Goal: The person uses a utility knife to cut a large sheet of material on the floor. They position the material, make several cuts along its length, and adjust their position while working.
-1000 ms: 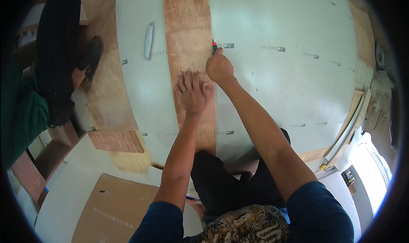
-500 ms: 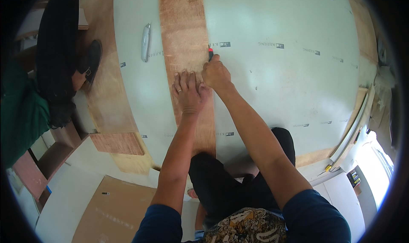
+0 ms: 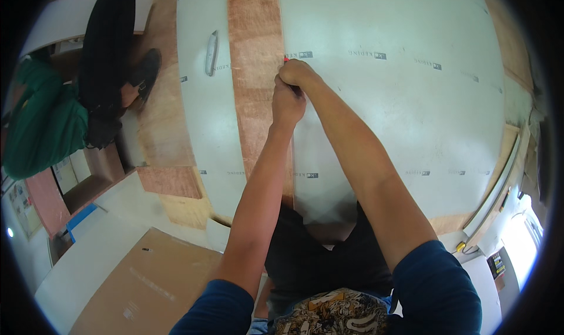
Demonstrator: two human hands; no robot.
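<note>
Gripping a slim, dark, red-tipped hand tool (image 3: pixel 286 59), the right hand (image 3: pixel 298 72) has its fingers clamped around the handle; the left hand (image 3: pixel 288 104) touches it, its own grasp hidden. Steady pressure with the tip tight against the reddish-brown wooden strip (image 3: pixel 254 47) should serve best. The tip emerges just beyond the right fingers; the pale green printed sheet (image 3: pixel 399 112) extends rightward of them.

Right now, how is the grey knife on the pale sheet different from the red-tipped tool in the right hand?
The grey knife lies on the pale sheet, left of the wooden strip; the red-tipped tool is in the right hand, at the strip's right edge. The grey knife shows whole; the red-tipped tool is mostly hidden in the grip. Both are near the strip.
</note>
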